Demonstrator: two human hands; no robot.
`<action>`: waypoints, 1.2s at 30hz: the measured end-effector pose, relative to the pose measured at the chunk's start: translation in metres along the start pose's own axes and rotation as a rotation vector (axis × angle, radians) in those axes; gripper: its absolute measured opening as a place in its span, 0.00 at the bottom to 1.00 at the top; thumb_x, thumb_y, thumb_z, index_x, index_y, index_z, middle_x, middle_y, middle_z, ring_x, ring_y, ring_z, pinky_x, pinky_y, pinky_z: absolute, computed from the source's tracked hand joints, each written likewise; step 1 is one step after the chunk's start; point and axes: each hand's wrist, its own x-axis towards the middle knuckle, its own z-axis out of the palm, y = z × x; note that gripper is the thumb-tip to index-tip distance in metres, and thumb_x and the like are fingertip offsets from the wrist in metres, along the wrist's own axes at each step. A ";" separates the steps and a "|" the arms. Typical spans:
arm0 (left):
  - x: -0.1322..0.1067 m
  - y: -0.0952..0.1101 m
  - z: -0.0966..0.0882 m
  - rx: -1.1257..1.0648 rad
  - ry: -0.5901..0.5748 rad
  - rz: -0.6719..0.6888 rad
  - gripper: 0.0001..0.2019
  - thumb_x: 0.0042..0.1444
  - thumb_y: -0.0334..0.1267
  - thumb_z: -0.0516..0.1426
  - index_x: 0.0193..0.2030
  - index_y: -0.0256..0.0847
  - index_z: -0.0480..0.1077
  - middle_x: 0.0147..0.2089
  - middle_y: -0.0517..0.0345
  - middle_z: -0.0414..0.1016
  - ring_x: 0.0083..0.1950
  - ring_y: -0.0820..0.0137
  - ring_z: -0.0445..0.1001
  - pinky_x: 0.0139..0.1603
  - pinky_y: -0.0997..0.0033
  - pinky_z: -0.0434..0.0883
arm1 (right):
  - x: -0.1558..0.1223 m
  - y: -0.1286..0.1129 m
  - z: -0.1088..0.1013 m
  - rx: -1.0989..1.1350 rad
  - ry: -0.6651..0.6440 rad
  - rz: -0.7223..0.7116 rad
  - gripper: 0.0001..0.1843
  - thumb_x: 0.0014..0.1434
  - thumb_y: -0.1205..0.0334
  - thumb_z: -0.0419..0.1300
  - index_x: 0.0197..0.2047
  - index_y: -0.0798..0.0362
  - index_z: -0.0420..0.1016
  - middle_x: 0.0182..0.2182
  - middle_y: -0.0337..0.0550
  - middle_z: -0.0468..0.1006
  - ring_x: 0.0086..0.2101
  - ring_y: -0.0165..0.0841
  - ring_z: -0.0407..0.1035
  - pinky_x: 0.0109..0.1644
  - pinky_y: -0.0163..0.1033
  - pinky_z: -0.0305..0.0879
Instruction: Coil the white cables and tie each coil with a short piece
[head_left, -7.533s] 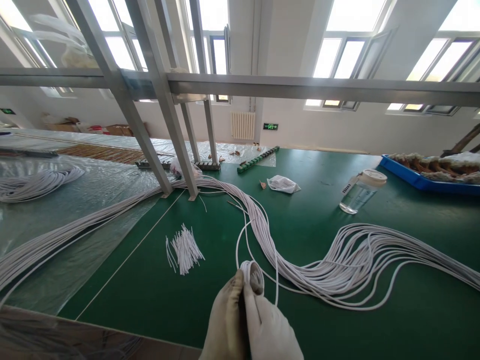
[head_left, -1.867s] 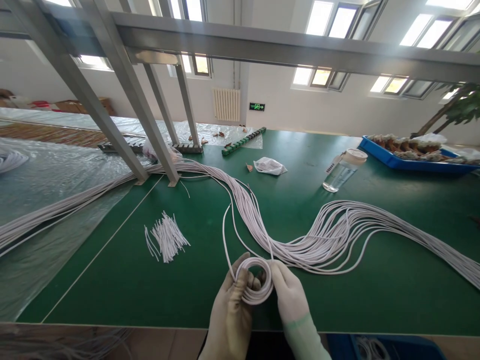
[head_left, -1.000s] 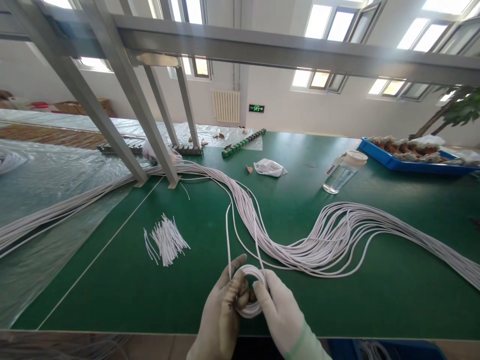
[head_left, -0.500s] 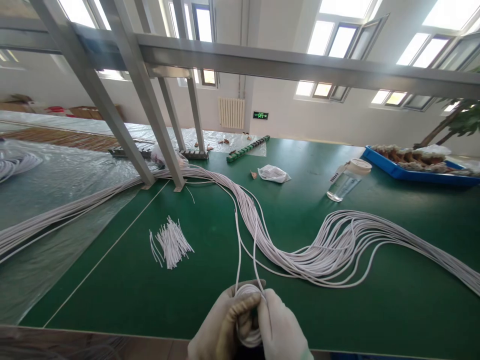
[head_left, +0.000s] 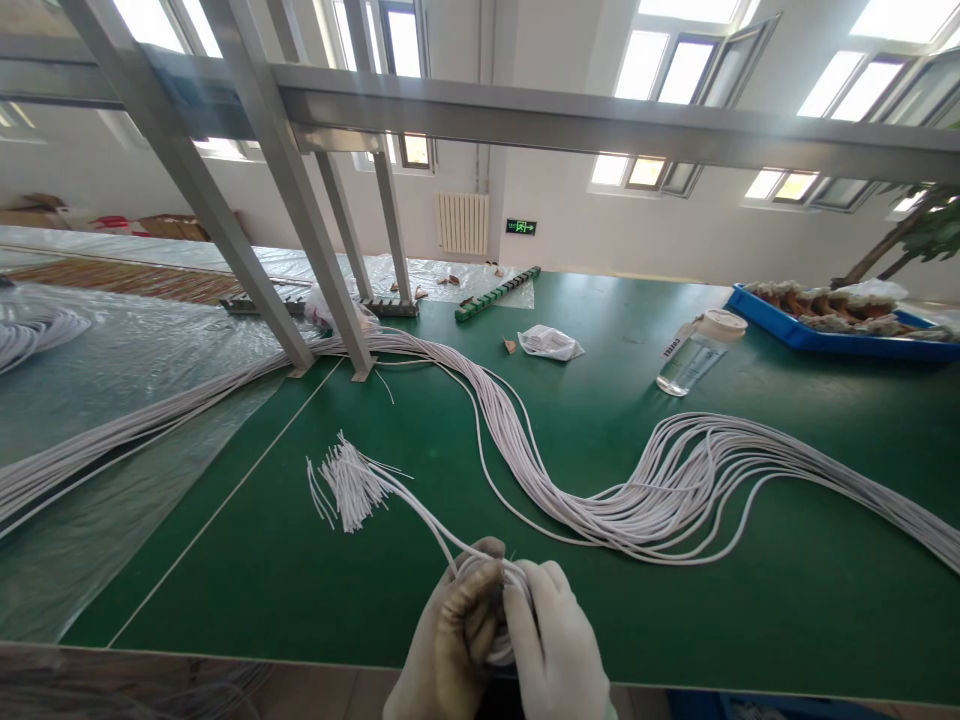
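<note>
Close to the table's front edge, my gloved left hand (head_left: 457, 625) is closed around a small coil of white cable (head_left: 501, 652). On the coil's other side my gloved right hand (head_left: 559, 635) grips it as well, fingers pressed against its top. Both palms and part of the coil are hidden by the fingers. Two cable ends (head_left: 424, 512) run from the coil up and left, reaching a pile of short white cable pieces (head_left: 352, 485). Beyond my hands a long bundle of white cables (head_left: 517, 440) curves across the green table (head_left: 300, 590).
Metal posts (head_left: 300, 230) stand on the table at the left, with the bundle running past their feet. A water bottle (head_left: 697, 355), a white plastic bag (head_left: 551, 343), a green slotted strip (head_left: 496, 294) and a blue tray (head_left: 825, 340) lie farther back.
The loose cable ends have swung from pointing straight away from me to pointing left, over the short pieces. My right hand has shifted its fingers onto the top of the coil.
</note>
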 end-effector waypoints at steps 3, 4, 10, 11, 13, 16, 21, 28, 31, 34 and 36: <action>-0.005 0.006 -0.005 0.118 -0.099 0.090 0.12 0.59 0.29 0.64 0.51 0.38 0.78 0.49 0.51 0.85 0.55 0.63 0.82 0.52 0.76 0.78 | -0.002 -0.004 0.001 -0.285 0.052 -0.120 0.19 0.77 0.55 0.43 0.50 0.53 0.73 0.36 0.49 0.77 0.31 0.39 0.74 0.32 0.39 0.68; -0.005 0.007 -0.007 0.140 -0.109 0.105 0.13 0.59 0.30 0.65 0.50 0.38 0.79 0.49 0.52 0.85 0.56 0.63 0.82 0.52 0.78 0.78 | -0.001 -0.006 0.001 -0.356 0.052 -0.145 0.19 0.77 0.57 0.43 0.50 0.53 0.73 0.35 0.49 0.76 0.30 0.39 0.74 0.31 0.39 0.67; 0.005 0.001 -0.011 -0.008 0.052 0.080 0.16 0.56 0.26 0.64 0.51 0.41 0.77 0.48 0.51 0.85 0.52 0.61 0.85 0.48 0.71 0.82 | 0.005 -0.015 -0.007 -0.382 -0.004 -0.137 0.18 0.75 0.49 0.47 0.43 0.50 0.73 0.31 0.44 0.73 0.28 0.37 0.72 0.30 0.39 0.63; 0.006 0.001 -0.010 -0.017 0.088 0.095 0.16 0.57 0.26 0.63 0.52 0.41 0.77 0.48 0.51 0.85 0.51 0.61 0.85 0.47 0.70 0.82 | 0.004 -0.015 -0.009 -0.372 -0.016 -0.112 0.19 0.74 0.47 0.49 0.39 0.49 0.71 0.30 0.42 0.72 0.27 0.36 0.71 0.29 0.39 0.61; 0.005 0.003 -0.007 -0.018 0.146 0.112 0.16 0.59 0.25 0.61 0.53 0.40 0.76 0.47 0.52 0.86 0.48 0.63 0.86 0.45 0.71 0.82 | 0.003 -0.016 -0.011 -0.355 -0.037 -0.089 0.19 0.71 0.47 0.54 0.31 0.48 0.67 0.27 0.40 0.69 0.26 0.35 0.69 0.28 0.38 0.59; 0.003 0.007 -0.005 -0.025 0.184 0.103 0.17 0.60 0.23 0.60 0.55 0.38 0.74 0.42 0.53 0.86 0.45 0.64 0.86 0.41 0.72 0.82 | 0.004 -0.016 -0.014 -0.294 -0.075 -0.046 0.17 0.67 0.52 0.60 0.28 0.48 0.63 0.25 0.36 0.66 0.24 0.32 0.66 0.28 0.37 0.58; 0.010 0.003 -0.018 0.000 0.138 0.123 0.18 0.60 0.22 0.61 0.55 0.37 0.73 0.40 0.54 0.86 0.44 0.66 0.86 0.40 0.75 0.82 | 0.010 -0.016 -0.018 -0.131 -0.159 0.051 0.15 0.63 0.58 0.62 0.28 0.48 0.62 0.24 0.32 0.64 0.23 0.28 0.63 0.26 0.34 0.56; 0.024 -0.007 -0.042 0.109 0.060 0.283 0.21 0.49 0.18 0.65 0.47 0.43 0.79 0.54 0.58 0.84 0.53 0.67 0.84 0.48 0.77 0.81 | 0.012 -0.011 -0.018 -0.156 -0.099 -0.116 0.18 0.67 0.58 0.58 0.25 0.50 0.60 0.23 0.34 0.65 0.24 0.28 0.66 0.27 0.34 0.54; 0.022 -0.008 -0.037 0.068 0.063 0.225 0.20 0.53 0.21 0.65 0.52 0.42 0.77 0.50 0.56 0.85 0.51 0.66 0.84 0.47 0.76 0.81 | 0.014 -0.011 -0.018 -0.049 -0.128 -0.054 0.20 0.63 0.61 0.60 0.23 0.49 0.55 0.22 0.32 0.62 0.22 0.26 0.62 0.25 0.32 0.53; 0.017 -0.007 -0.027 0.019 0.120 0.146 0.18 0.60 0.24 0.62 0.56 0.40 0.74 0.45 0.54 0.86 0.47 0.67 0.85 0.43 0.76 0.82 | 0.013 -0.009 -0.018 0.062 -0.113 -0.023 0.24 0.63 0.62 0.59 0.23 0.49 0.49 0.21 0.31 0.59 0.21 0.25 0.59 0.24 0.31 0.53; 0.015 -0.007 -0.023 0.012 0.154 0.128 0.17 0.62 0.24 0.61 0.56 0.39 0.74 0.44 0.54 0.86 0.45 0.68 0.86 0.41 0.77 0.82 | 0.010 -0.008 -0.018 0.021 -0.094 -0.077 0.24 0.67 0.61 0.57 0.23 0.49 0.49 0.21 0.32 0.59 0.21 0.26 0.60 0.25 0.32 0.54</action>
